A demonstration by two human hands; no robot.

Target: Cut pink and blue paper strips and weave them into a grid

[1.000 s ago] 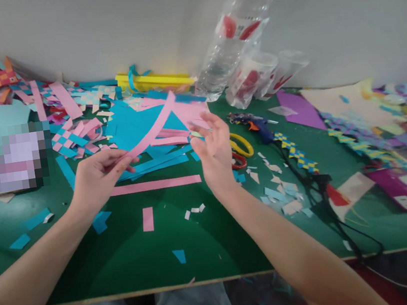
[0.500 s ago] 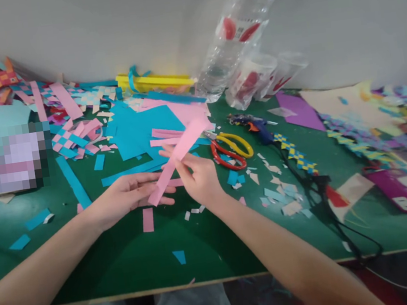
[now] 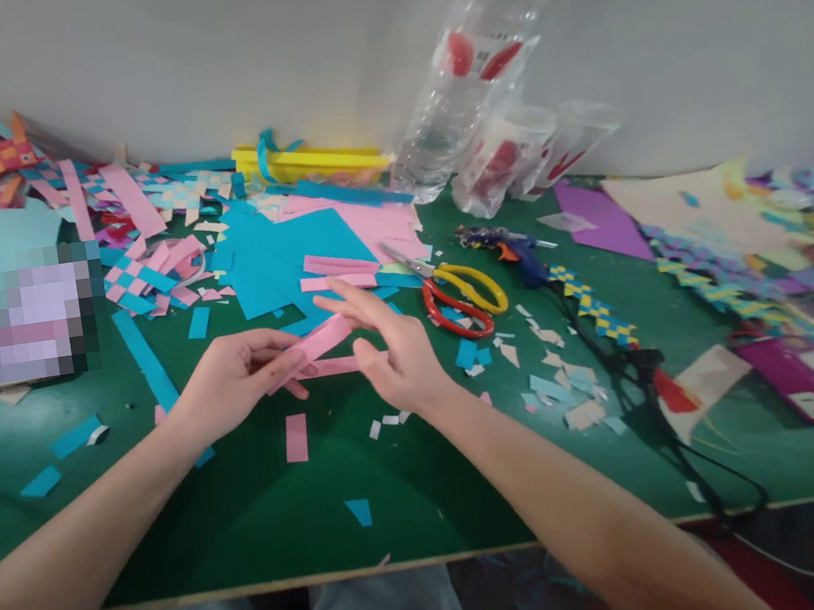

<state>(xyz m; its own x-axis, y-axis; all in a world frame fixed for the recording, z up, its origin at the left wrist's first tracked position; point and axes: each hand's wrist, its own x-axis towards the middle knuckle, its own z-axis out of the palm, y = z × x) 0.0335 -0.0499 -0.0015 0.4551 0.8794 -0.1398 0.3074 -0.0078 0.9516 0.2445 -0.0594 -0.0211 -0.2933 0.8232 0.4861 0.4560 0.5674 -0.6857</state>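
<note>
My left hand (image 3: 236, 379) is closed, pinching a pink paper strip (image 3: 325, 339) between thumb and fingers. The strip tilts up to the right and looks shorter, perhaps folded over. Facing it, my right hand (image 3: 398, 352) has its thumb and fingers apart around the strip's right end; whether they touch it I cannot tell. Beneath the hands a second pink strip (image 3: 340, 366) lies flat on the green table, partly covered. Just beyond are more pink strips (image 3: 339, 281) on blue paper sheets (image 3: 293, 245). Scissors (image 3: 463, 297) with red and yellow handles lie right of my right hand.
A glue gun (image 3: 522, 259) with a black cable lies to the right. Behind it stand a clear plastic bottle (image 3: 452, 87) and plastic cups (image 3: 507, 155). Woven paper pieces (image 3: 138, 282) and a blurred-out object (image 3: 38, 321) are left. Paper scraps (image 3: 566, 389) are scattered about.
My right hand came in from the right, held the long pink strip across the left hand, then loosened its fingers. The strip now shows shorter in my left hand. The scissors came into fuller view.
</note>
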